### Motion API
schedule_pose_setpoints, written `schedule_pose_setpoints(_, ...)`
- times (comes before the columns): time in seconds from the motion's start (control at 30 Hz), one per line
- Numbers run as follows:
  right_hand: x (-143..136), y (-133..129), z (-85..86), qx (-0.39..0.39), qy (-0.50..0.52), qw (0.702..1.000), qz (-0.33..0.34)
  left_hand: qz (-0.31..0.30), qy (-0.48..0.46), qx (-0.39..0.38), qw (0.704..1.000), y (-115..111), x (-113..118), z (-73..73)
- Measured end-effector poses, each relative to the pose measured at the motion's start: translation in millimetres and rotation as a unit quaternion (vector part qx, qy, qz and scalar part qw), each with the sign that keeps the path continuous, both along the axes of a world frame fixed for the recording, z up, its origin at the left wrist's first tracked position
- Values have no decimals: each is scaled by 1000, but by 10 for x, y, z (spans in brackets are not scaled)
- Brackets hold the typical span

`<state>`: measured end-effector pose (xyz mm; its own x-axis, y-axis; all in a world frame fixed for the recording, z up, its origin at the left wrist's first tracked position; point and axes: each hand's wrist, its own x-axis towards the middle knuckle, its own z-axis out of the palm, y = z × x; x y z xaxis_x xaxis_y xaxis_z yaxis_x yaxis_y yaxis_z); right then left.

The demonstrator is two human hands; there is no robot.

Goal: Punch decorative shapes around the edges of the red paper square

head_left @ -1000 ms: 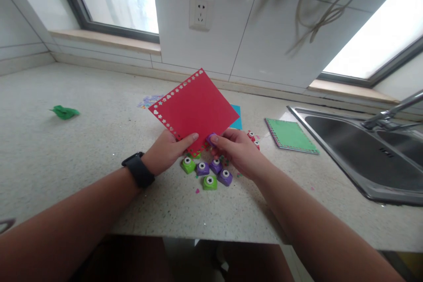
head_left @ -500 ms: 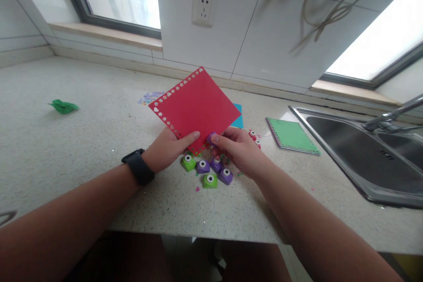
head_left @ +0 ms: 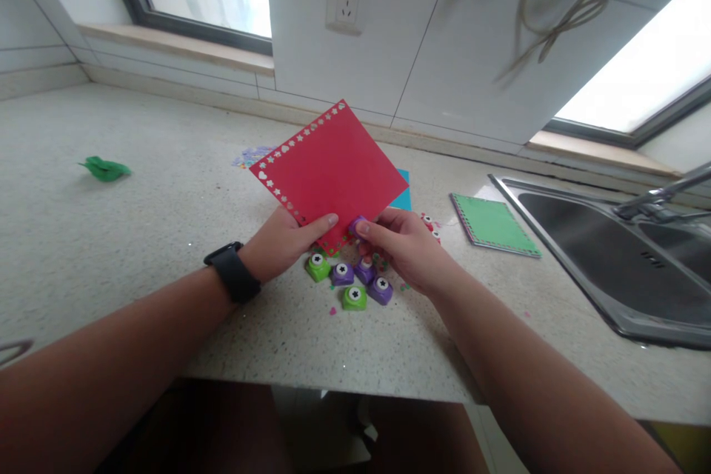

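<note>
A red sheet of paper (head_left: pixel 333 170) is held up above the counter, with small hearts, stars and other shapes cut along its two left edges. My left hand (head_left: pixel 286 241) grips its lower left side, thumb on top. My right hand (head_left: pixel 403 244) pinches a small purple punch (head_left: pixel 357 227) at the sheet's lower right edge. Below the paper on the counter lie a green punch (head_left: pixel 318 266), another green punch (head_left: pixel 354 298) and several purple punches (head_left: pixel 381 290). Red punches (head_left: pixel 427 221) are partly hidden behind my right hand.
A stack of green sheets (head_left: pixel 497 226) lies beside the steel sink (head_left: pixel 589 259) on the right. Behind the red sheet are blue paper (head_left: pixel 403 190) and colourful scraps (head_left: pixel 255 155). A crumpled green item (head_left: pixel 105 169) sits at the left.
The view has tilted slightly, so the counter items appear a little higher. Both hands keep their grips, and the purple punch stays at nearly the same spot on the sheet's edge.
</note>
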<state>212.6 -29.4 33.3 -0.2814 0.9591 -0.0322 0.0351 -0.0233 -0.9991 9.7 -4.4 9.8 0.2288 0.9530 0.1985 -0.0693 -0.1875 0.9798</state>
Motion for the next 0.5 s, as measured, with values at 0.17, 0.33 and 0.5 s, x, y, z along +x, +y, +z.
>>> schedule_pose_setpoints(0.17,1,8,-19,1,4,1000,-1,-5,-13,-13,1000,-11,3,23)
schedule_pose_setpoints(0.33,-11,8,-11,-1,13,1000,1,-14,-15,-2,1000,-10,12,36)
schedule_pose_setpoints(0.5,-10,5,-11,-2,16,1000,3,-24,3,17,1000,4,2,24)
